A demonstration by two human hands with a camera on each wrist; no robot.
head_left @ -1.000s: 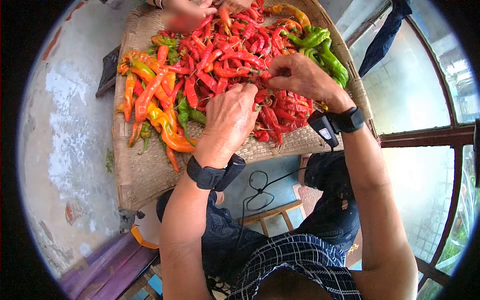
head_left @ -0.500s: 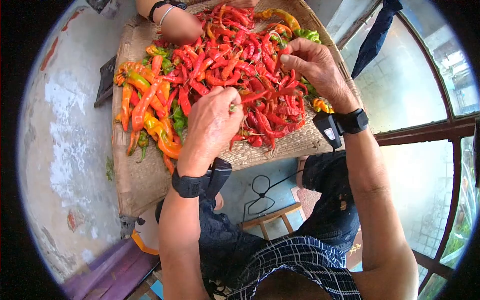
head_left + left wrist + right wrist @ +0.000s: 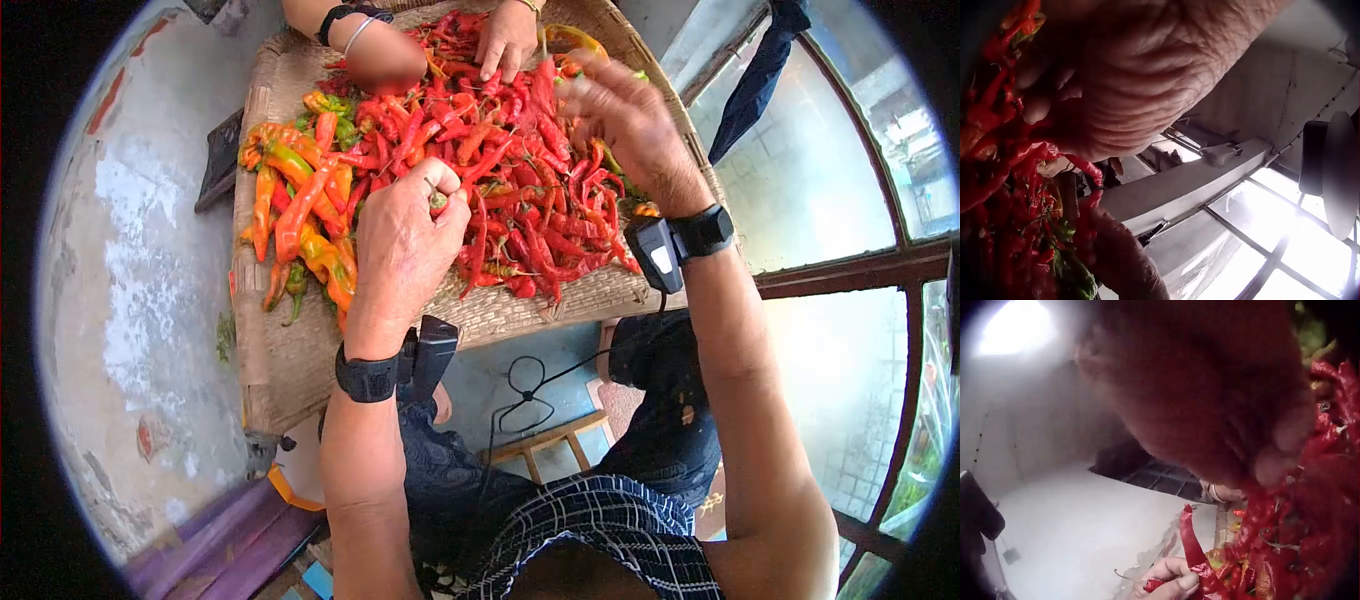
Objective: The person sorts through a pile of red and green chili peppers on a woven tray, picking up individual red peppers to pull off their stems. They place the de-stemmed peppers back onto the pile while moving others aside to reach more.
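My left hand (image 3: 410, 225) grips red chili peppers by the near edge of the pile; a green stem end shows at its thumb. The right wrist view shows one red chili pepper (image 3: 1190, 540) sticking up from that hand and a second with a thin stem beside the thumb. My right hand (image 3: 635, 135), blurred, is over the right side of the pile. At its fingertips a red chili pepper (image 3: 544, 88) stands stem up, pinched there. Wrinkled red chili peppers (image 3: 530, 215) heap below both hands on a woven tray (image 3: 275, 370).
Orange and yellow peppers (image 3: 300, 205) lie at the tray's left. Across the tray another person's hands reach in, one hand (image 3: 508, 42) touching the pile. A wall (image 3: 140, 260) stands left, a window (image 3: 830, 170) right. Below the tray are a cable (image 3: 528, 397) and a wooden stool (image 3: 550, 437).
My left hand has moved left, away from the pile's middle, with chili peppers in it. My right hand has risen toward the far right. The other person's right-side hand has come further in.
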